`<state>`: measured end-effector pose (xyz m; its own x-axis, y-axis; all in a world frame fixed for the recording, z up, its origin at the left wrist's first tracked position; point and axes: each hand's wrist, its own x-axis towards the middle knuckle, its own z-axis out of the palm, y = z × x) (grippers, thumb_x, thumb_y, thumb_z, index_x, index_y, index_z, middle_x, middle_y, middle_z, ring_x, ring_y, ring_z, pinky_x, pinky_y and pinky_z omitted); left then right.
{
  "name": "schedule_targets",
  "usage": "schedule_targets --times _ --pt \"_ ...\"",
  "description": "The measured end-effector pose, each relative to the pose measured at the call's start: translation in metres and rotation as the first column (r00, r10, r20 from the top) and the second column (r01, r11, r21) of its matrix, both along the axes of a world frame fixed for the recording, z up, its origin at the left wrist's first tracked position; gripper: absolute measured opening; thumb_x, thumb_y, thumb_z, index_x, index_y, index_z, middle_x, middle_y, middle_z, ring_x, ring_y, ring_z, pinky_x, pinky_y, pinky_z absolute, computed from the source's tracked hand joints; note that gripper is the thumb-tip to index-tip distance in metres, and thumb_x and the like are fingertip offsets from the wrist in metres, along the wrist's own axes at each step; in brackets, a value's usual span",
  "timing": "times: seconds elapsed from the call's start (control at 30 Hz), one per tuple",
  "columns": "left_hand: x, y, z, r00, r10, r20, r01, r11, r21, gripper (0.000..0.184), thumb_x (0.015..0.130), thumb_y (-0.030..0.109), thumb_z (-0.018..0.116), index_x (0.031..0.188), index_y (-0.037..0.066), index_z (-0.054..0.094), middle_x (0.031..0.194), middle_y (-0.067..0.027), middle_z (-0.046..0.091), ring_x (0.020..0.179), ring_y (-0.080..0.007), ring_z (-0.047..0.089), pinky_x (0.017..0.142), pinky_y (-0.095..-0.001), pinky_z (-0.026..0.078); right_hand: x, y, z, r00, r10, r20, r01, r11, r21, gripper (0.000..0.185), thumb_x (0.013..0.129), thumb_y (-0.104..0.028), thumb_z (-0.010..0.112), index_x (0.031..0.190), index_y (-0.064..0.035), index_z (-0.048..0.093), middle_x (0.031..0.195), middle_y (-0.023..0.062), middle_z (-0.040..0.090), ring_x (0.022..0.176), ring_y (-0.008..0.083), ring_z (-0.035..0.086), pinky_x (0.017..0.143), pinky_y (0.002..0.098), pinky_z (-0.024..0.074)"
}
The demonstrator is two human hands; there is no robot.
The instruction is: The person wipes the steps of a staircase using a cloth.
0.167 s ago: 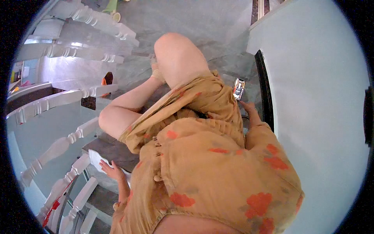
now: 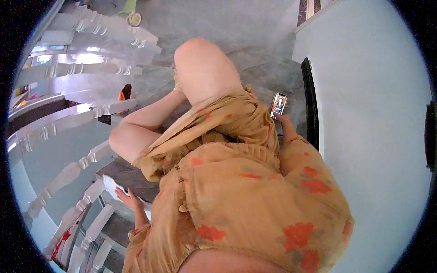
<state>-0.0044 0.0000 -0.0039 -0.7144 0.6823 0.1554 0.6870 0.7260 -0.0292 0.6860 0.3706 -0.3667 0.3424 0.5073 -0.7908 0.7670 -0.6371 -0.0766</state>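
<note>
My left hand (image 2: 129, 200) rests with its fingers spread over a white cloth-like sheet (image 2: 110, 184) on a dark stair tread, at the lower left. On the right side, a phone (image 2: 278, 105) with a lit screen showing a small figure lies near the floor beside my lap. My right hand (image 2: 286, 122) reaches to the phone's lower end, its thumb over the bottom of the screen; whether the other fingers grip the phone is hidden.
White balusters (image 2: 54, 125) run down the left side. A pale wall (image 2: 368, 113) with a dark skirting strip (image 2: 310, 104) stands at the right. Grey marble floor (image 2: 218, 22) lies ahead, with a green object (image 2: 129, 7) at the top left.
My right hand has moved up and left onto the phone's lower end, from just below it. My left hand has stayed nearly still, and the view has shifted slightly.
</note>
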Motion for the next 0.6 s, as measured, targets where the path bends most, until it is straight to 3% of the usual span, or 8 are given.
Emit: schedule_targets --times 0.07,0.13,0.17,0.2,0.3,0.37,0.47,0.6 --pt "0.012 0.005 0.003 0.993 0.114 0.020 -0.112 0.991 -0.076 0.070 0.096 0.048 0.045 0.152 0.011 0.025 0.156 -0.0192 0.024 0.141 -0.0439 0.022 0.114 -0.0489 0.022 -0.009 0.007 -0.008 0.996 0.011 0.086 -0.008 1.000 -0.028 0.100 0.060 -0.077 0.069 0.113 0.0072 0.065 0.120 0.0243 0.063 0.112 0.0359 0.062 0.090 0.0418 0.0515" --pt "0.020 0.011 0.005 0.975 0.221 0.030 -0.215 0.966 -0.144 0.071 0.096 0.049 0.044 0.151 0.009 0.025 0.155 -0.0211 0.024 0.141 -0.0441 0.023 0.113 -0.0488 0.023 -0.012 0.014 -0.019 0.977 -0.131 0.169 0.138 0.990 -0.030 0.100 0.058 -0.077 0.070 0.114 0.0063 0.065 0.120 0.0228 0.064 0.112 0.0352 0.062 0.091 0.0418 0.0515" --pt "0.019 0.011 0.007 0.947 0.320 0.013 -0.313 0.935 -0.169 0.074 0.096 0.051 0.045 0.150 0.006 0.025 0.154 -0.0236 0.025 0.140 -0.0441 0.024 0.113 -0.0487 0.023 -0.015 0.014 -0.023 0.983 -0.123 0.137 0.136 0.987 -0.090 0.109 0.057 -0.078 0.070 0.126 0.0052 0.057 0.130 0.0235 0.057 0.119 0.0330 0.058 0.098 0.0405 0.0476" --pt "0.017 0.012 0.011 0.910 0.414 -0.007 -0.408 0.892 -0.193 0.077 0.095 0.053 0.045 0.150 0.003 0.024 0.152 -0.0261 0.026 0.139 -0.0441 0.025 0.113 -0.0487 0.023 -0.022 0.009 -0.027 0.984 -0.127 0.125 0.141 0.984 -0.106 0.109 0.057 -0.078 0.070 0.126 0.0052 0.057 0.130 0.0235 0.057 0.119 0.0330 0.058 0.098 0.0405 0.0476" --pt "0.014 0.022 0.009 0.826 0.561 0.062 -0.528 0.807 -0.266 0.083 0.092 0.056 0.050 0.149 0.002 0.025 0.149 -0.0291 0.028 0.139 -0.0436 0.026 0.112 -0.0490 0.025 -0.043 0.005 -0.011 0.943 -0.165 0.289 0.167 0.986 0.018 0.117 0.055 -0.074 0.075 0.137 0.0032 0.044 0.138 0.0234 0.049 0.126 0.0325 0.051 0.104 0.0411 0.0428" --pt "0.003 0.015 0.001 0.841 0.540 0.046 -0.512 0.819 -0.259 0.087 0.089 0.058 0.052 0.149 0.002 0.024 0.149 -0.0288 0.028 0.139 -0.0435 0.026 0.112 -0.0494 0.026 -0.049 0.006 0.008 0.927 -0.262 0.269 0.240 0.964 0.113 0.116 0.055 -0.064 0.082 0.139 0.0019 0.036 0.140 0.0218 0.044 0.127 0.0318 0.046 0.104 0.0423 0.0409" --pt "-0.018 -0.004 -0.009 0.870 0.492 0.026 -0.473 0.849 -0.234 0.094 0.085 0.061 0.057 0.150 0.002 0.023 0.149 -0.0280 0.029 0.139 -0.0434 0.026 0.111 -0.0499 0.027 -0.060 0.010 0.011 0.893 -0.291 0.343 0.263 0.956 0.128 0.110 0.056 -0.055 0.086 0.136 0.0012 0.037 0.133 0.0191 0.047 0.125 0.0331 0.046 0.102 0.0432 0.0424" --pt "-0.046 -0.027 -0.018 0.866 0.495 0.078 -0.464 0.851 -0.246 0.100 0.083 0.061 0.062 0.150 0.000 0.020 0.150 -0.0270 0.028 0.140 -0.0422 0.024 0.113 -0.0497 0.024 -0.062 0.011 0.006 0.905 -0.210 0.370 0.187 0.977 0.097 0.110 0.057 -0.053 0.086 0.137 0.0013 0.034 0.134 0.0193 0.046 0.125 0.0328 0.046 0.102 0.0424 0.0423"
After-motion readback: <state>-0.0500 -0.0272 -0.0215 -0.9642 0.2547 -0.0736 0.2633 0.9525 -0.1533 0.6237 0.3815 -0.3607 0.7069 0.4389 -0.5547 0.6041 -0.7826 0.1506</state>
